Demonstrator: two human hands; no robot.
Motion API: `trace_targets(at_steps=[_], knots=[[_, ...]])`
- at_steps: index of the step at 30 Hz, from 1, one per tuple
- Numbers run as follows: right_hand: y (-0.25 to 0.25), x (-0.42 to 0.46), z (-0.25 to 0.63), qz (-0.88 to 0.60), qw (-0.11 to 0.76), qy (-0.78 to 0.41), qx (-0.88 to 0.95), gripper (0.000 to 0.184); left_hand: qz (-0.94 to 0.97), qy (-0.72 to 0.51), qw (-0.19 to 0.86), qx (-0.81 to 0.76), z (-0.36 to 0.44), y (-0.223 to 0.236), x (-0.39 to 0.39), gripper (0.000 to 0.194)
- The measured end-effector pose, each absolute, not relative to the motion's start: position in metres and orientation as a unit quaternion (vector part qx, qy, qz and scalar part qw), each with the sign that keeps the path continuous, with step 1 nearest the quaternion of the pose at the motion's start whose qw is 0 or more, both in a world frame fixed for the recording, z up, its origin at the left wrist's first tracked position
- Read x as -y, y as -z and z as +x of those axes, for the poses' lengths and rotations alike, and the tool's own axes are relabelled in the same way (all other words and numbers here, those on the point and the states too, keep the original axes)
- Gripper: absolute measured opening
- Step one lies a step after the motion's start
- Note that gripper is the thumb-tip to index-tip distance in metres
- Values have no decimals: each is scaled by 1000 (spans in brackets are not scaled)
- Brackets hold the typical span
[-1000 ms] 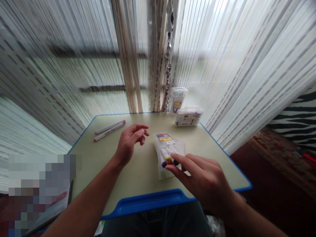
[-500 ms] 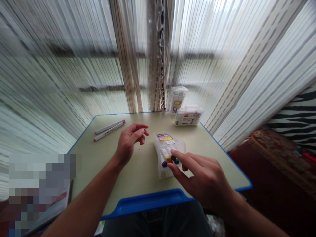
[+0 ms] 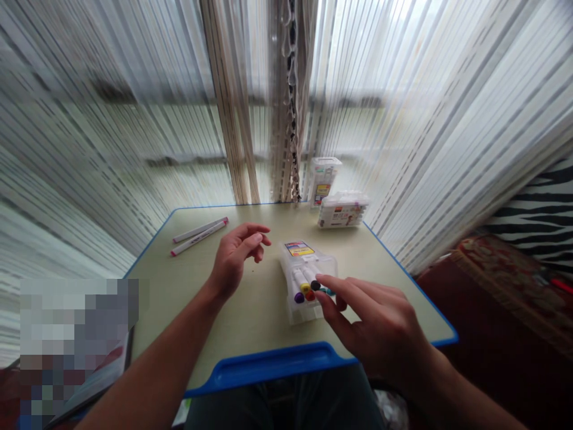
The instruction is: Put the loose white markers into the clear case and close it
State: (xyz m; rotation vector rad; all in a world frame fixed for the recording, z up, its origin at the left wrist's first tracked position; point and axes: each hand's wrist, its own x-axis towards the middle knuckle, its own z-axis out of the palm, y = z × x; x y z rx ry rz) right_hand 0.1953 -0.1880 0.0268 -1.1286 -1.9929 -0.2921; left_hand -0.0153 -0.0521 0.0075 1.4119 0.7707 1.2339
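A clear plastic marker case [image 3: 299,263] lies open on the beige table [image 3: 250,322], with several markers [image 3: 306,285] showing purple, yellow, red and dark caps at its near end. My right hand [image 3: 376,328] reaches in from the right, fingers extended, with the fingertips at the marker caps; it holds nothing that I can see. My left hand [image 3: 235,257] hovers over the table left of the case, fingers loosely curled and apart, holding nothing. Two white markers [image 3: 199,235] with pink ends lie side by side at the far left of the table.
Two more clear marker boxes stand at the back right: one upright [image 3: 323,179], one lying flat [image 3: 344,210]. The table has a blue rim and a blue front tray [image 3: 268,365]. Striped curtains [image 3: 134,119] hang close behind. A zebra-pattern surface [image 3: 541,203] lies at right.
My right hand has slid slightly right and back along the marker caps, uncovering more of them. The left hand has stayed in place.
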Motion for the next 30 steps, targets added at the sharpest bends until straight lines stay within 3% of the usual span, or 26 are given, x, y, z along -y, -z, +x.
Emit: trace_targets(at_steps=[6, 10, 15, 18, 24, 30], knots=[[-45, 184, 199, -433, 450, 113, 773, 12, 594, -514, 518, -338, -14, -9, 52, 26], [-66, 155, 209, -463, 476, 93, 742, 9, 620, -507, 457, -386, -15, -9, 48, 25], [-69, 76, 222, -474, 507, -74, 716, 25, 679, -481, 242, -499, -25, 1, 33, 15], [-51, 36, 225, -484, 511, -139, 697, 34, 724, -367, 64, -580, -35, 8, 22, 22], [-7, 17, 235, -499, 502, -94, 700, 31, 676, -275, -33, -683, -58, 12, 7, 45], [8, 16, 251, -510, 483, -38, 711, 27, 632, -158, -47, -757, -66, 11, 9, 43]])
